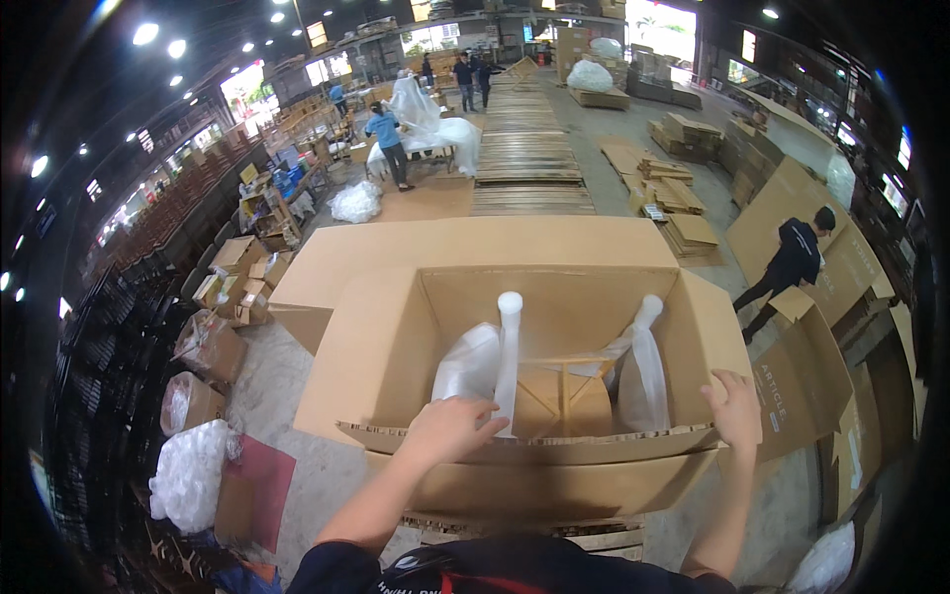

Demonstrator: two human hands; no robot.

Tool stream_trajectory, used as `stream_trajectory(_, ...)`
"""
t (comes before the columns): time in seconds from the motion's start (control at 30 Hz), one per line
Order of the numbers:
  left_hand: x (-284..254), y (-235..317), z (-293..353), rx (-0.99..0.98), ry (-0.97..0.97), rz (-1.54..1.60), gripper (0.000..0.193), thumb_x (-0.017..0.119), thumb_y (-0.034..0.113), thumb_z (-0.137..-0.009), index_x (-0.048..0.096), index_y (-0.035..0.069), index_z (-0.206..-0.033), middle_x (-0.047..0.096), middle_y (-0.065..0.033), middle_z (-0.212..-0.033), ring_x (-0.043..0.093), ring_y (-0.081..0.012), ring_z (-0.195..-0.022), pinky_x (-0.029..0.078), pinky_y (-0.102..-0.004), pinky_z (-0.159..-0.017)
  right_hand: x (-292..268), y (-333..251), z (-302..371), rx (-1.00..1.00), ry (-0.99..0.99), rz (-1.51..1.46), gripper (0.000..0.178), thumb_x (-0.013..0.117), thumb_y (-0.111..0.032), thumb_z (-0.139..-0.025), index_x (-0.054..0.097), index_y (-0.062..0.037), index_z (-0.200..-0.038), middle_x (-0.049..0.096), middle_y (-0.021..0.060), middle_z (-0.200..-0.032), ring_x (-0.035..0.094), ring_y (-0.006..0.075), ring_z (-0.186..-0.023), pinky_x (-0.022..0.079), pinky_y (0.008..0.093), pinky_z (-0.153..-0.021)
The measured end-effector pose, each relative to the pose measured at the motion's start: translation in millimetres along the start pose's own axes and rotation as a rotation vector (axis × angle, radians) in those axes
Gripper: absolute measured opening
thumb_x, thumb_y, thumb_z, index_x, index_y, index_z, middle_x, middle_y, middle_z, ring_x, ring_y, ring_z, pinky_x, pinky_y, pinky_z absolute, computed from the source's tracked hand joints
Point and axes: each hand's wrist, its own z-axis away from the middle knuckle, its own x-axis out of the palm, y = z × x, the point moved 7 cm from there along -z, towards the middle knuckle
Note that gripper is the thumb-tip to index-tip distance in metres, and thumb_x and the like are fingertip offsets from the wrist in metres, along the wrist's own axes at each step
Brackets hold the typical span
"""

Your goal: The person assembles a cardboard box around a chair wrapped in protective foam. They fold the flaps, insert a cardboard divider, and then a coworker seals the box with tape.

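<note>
A large open cardboard box [554,475] stands right in front of me. Inside it are wooden furniture parts [564,396] with crossing bars, and upright pieces wrapped in white foam, one foam-wrapped leg [510,346] at the middle left and another wrapped piece [645,366] at the right. My left hand [457,428] lies over the box's near edge with its fingers stretched toward the right, beside the wrapped leg. At the near right corner, my right hand [734,404] rests on the cardboard flap with its fingers spread. Neither hand appears to hold anything.
Wooden slats [524,148] run away beyond the box. Smaller cartons [210,346] and bundled white foam [193,480] stand at the left. A person in dark clothes [792,252] handles cardboard sheets [807,371] at the right; another in blue [386,134] stands by a foam-covered table.
</note>
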Motion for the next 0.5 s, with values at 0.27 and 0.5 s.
stream_trajectory(0.27, 158.0, -79.1, -27.0, -0.09, -0.336, 0.119, 0.058, 0.066, 0.057, -0.106, 0.082, 0.008, -0.132, 0.082, -0.0223, -0.124, 0.077, -0.0401, -0.118, 0.058, -0.0479, -0.103, 160.2, 27.8, 28.7, -0.013, -0.605, 0.547, 0.049, 0.066, -0.041, -0.101, 0.08, -0.0097, -0.137, 0.078, 0.0166, -0.139, 0.063, 0.041, -0.142, 0.051, 0.0511, -0.118)
stream_trajectory(0.5, 160.6, -30.6, -17.6, -0.004, -0.167, 0.087, 0.058, 0.07, 0.056, -0.101, 0.084, 0.0, -0.105, 0.082, -0.0251, -0.101, 0.077, -0.0445, -0.099, 0.058, -0.0516, -0.097, 75.0, 54.0, 83.3, -0.127, 0.13, 0.103, 0.041, 0.08, -0.026, -0.096, 0.076, -0.0072, -0.132, 0.072, 0.0159, -0.138, 0.063, 0.0414, -0.13, 0.052, 0.0524, -0.114)
